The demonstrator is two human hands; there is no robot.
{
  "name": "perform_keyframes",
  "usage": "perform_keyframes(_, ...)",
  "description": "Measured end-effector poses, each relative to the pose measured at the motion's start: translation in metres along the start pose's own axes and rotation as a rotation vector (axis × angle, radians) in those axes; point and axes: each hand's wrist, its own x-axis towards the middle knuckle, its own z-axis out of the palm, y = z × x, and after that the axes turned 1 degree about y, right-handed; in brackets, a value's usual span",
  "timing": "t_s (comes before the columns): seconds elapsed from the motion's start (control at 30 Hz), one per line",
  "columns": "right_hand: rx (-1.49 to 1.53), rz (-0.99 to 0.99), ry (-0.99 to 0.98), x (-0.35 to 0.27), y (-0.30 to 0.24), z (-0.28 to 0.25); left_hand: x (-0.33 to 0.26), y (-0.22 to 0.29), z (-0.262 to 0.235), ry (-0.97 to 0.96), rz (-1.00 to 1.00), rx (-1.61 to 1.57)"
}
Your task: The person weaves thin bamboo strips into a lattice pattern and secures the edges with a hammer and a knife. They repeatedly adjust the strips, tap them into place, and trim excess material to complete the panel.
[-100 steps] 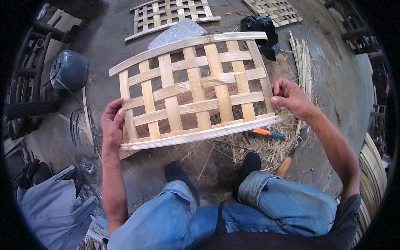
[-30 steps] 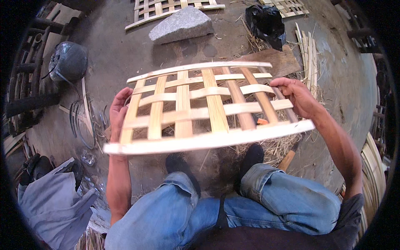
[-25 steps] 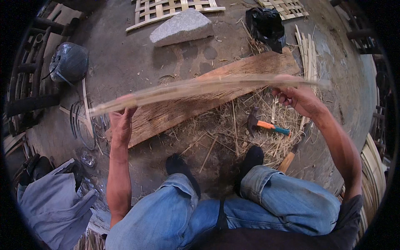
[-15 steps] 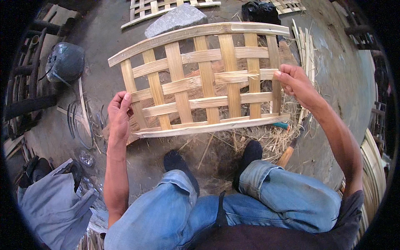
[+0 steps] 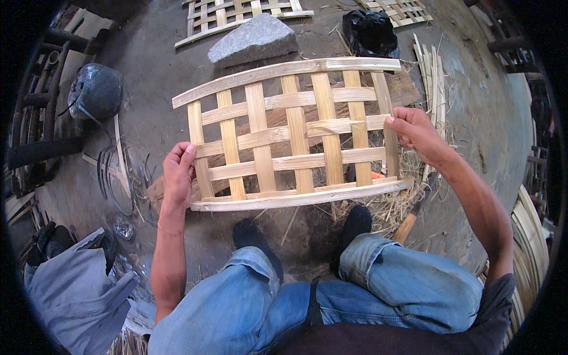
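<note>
Between my hands I hold up a woven bamboo panel (image 5: 296, 124), a flat open lattice of pale strips with longer strips along its top and bottom edges. My left hand (image 5: 179, 171) pinches its left side, thumb in front. At its right side my right hand (image 5: 417, 133) grips the end of a middle cross strip. A small split sliver sticks up from that strip near the right. Behind the lattice lies a wooden board (image 5: 404, 89), mostly covered by the panel.
Beyond the panel are a grey stone (image 5: 253, 40), a black plastic bag (image 5: 371, 34) and two more woven panels (image 5: 228, 13). Loose bamboo strips (image 5: 436, 94), shavings (image 5: 387, 210) and a wooden handle (image 5: 404, 229) lie on the right. A dark wrapped container (image 5: 96, 90) stands at left.
The panel has come lower in the view, nearer to my knees, and both hands have moved down with it. My grip on both sides stays the same.
</note>
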Motion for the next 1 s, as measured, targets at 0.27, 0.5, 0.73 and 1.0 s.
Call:
perform_keyframes(0.27, 0.027, 0.014, -0.02, 0.0, -0.002, 0.0, 0.002, -0.003, -0.003, -0.006, -0.011, -0.037)
perform_keyframes(0.5, -0.093, -0.147, 0.112, -0.001, -0.003, 0.006, -0.004, 0.013, 0.014, 0.025, 0.025, -0.012)
perform_keyframes(0.73, 0.24, -0.079, 0.059, 0.003, -0.011, -0.005, 0.007, 0.02, -0.019, -0.189, 0.036, -0.125)
perform_keyframes(1.0, 0.091, -0.288, 0.083, -0.001, -0.006, -0.008, 0.0, 0.033, -0.025, -0.111, 0.436, 0.166)
